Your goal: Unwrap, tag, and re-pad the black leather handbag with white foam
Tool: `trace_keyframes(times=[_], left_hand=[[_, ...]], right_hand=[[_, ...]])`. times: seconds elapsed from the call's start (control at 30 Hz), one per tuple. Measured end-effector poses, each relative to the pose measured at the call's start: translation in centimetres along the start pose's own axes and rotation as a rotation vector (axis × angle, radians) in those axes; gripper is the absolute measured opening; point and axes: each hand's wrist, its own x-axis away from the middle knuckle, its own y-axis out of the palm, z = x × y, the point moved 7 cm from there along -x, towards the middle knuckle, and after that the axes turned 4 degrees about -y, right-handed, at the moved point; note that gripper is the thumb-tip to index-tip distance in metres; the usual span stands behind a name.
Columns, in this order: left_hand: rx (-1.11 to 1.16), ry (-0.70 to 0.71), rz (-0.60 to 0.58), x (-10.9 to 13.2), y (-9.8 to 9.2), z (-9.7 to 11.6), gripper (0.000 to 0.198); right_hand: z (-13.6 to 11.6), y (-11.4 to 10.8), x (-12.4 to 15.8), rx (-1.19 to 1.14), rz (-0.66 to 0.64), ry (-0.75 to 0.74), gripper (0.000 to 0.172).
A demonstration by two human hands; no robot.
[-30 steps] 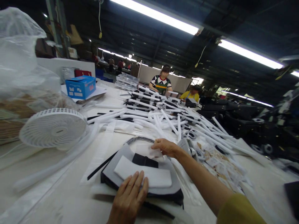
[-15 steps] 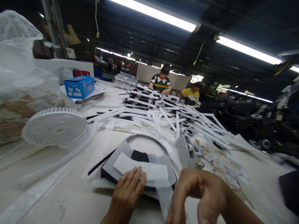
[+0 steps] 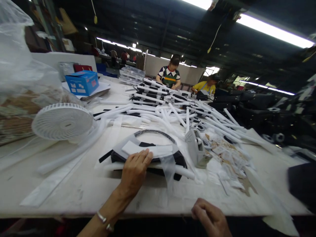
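Observation:
A black bag (image 3: 181,160) lies at the middle front of the table, with a dark curved handle (image 3: 158,131), a grey translucent sheet and a white padded strip (image 3: 160,150) on top. My left hand (image 3: 136,169) is closed over its front edge, fingers on the white strip and thumb hidden. From the bag a clear plastic strip (image 3: 169,171) hangs toward me. A white foam tube (image 3: 185,171) shows under the bag's front. Away from the bag, my right hand (image 3: 209,215) is at the table's front edge, fingers curled; whatever they may hold is hidden.
A grey tape dispenser (image 3: 195,148) stands right of the bag, beside a heap of small tags (image 3: 227,151). Left are a white fan (image 3: 63,121) and a blue box (image 3: 82,83). Many wrapped white tubes (image 3: 148,98) are piled behind. Two people work across the table.
My right hand has drawn back from beside the bag to the table's front edge. My left hand has gone from lying flat to gripping the bag's front edge. The view has shifted.

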Motion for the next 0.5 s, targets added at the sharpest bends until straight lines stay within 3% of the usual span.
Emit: trace_keyframes(times=[0.1,0.2,0.33,0.5], left_hand=[[0.018,-0.018,-0.09,-1.3,0.1,0.1,0.056],[0.016,-0.057,-0.208,-2.6,0.4,0.1,0.058],[-0.018,-0.108,-0.355,-4.6,0.4,-0.4,0.056],[-0.058,-0.124,-0.384,-6.4,-0.2,-1.1,0.05]], right_hand=[[-3.6,5.2,1.1,0.046,-0.26,-0.344,0.014],[-6.7,8.9,0.5,0.044,-0.381,-0.581,0.016],[-6.8,11.1,-2.1,0.132,-0.378,-0.596,0.02],[-2.7,9.7,-5.8,0.183,-0.197,-0.422,0.022]])
